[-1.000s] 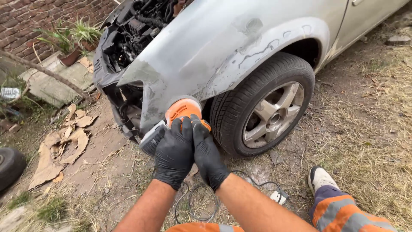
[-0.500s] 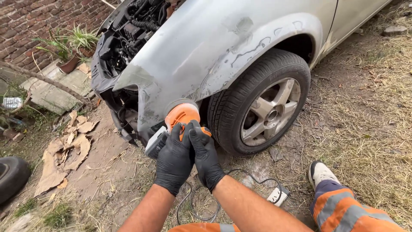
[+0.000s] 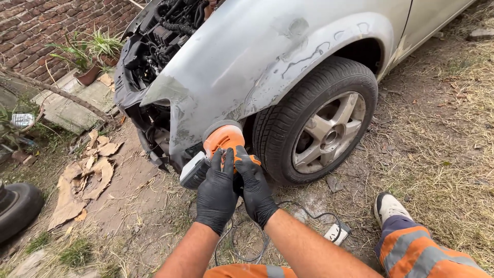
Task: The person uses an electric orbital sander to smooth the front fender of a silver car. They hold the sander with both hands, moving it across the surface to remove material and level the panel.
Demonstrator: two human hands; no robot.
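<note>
Dry grass underfoot, left hand (image 3: pixel 217 191) and right hand (image 3: pixel 256 189) grip an orange sander (image 3: pixel 222 141) against the fender (image 3: pixel 242 67).

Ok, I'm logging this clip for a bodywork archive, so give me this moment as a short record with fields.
Setting: outdoors, dirt and dry grass
Left hand: black glove, on the orange sander
Right hand: black glove, on the same sander
Sander contact: pad against the lower edge of the grey fender
Beside it: front wheel
On ground: power cord, cardboard scraps
</note>
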